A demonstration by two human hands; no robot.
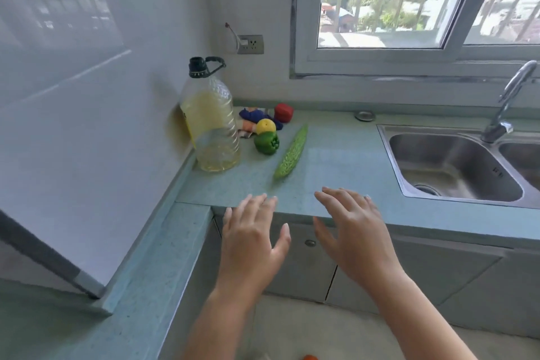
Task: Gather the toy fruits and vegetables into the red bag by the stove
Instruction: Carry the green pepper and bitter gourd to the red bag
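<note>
While left hand [251, 231] and right hand [353, 225] hover, grip released, bitter gourd [291, 152] slants near-left to far-right.

Both hands, left [251, 238] and right [352, 228], hover spread over the counter [336, 161] edge near the bitter gourd [291, 152], green pepper [266, 142] and lemon [266, 126]

The pale green table [336, 166] turns a corner at the left wall, where a large clear oil bottle [211, 126] stands upright with a dark cap. Just right of it lies a green toy pepper [266, 142], touching a yellow toy lemon [266, 126] behind it. The lemon rests against a crumpled blue and orange bundle [252, 115], and a red toy vegetable [283, 112] sits near the back wall. A long bumpy toy gourd [291, 152] lies diagonally beside the pepper. A steel sink [455, 164] is set into the table's right part.
</note>
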